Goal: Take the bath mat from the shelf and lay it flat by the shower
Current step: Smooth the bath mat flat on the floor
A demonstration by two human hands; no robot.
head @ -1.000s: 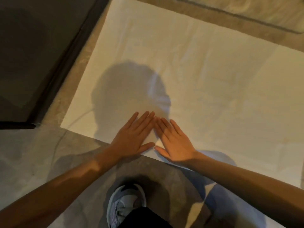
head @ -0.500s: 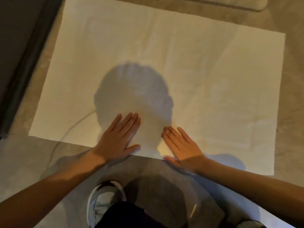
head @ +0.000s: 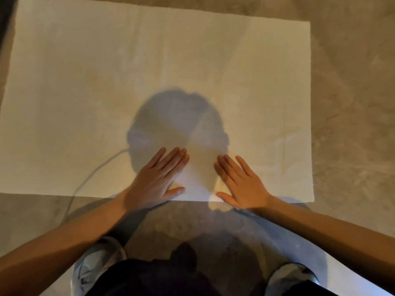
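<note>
Pressing down flat, the left hand (head: 157, 180) and right hand (head: 241, 182) had fingers spread, palms on the bath mat (head: 106, 86) at its near edge, a bit apart. Mat lay unfolded on the grey floor (head: 346, 124), shoes (head: 94, 268) just behind it.

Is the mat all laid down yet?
Nearly. The bath mat is off the shelf and spread open on the floor. The left hand and right hand press flat near its front edge, smoothing it. Only lifting the hands away seems left.
</note>
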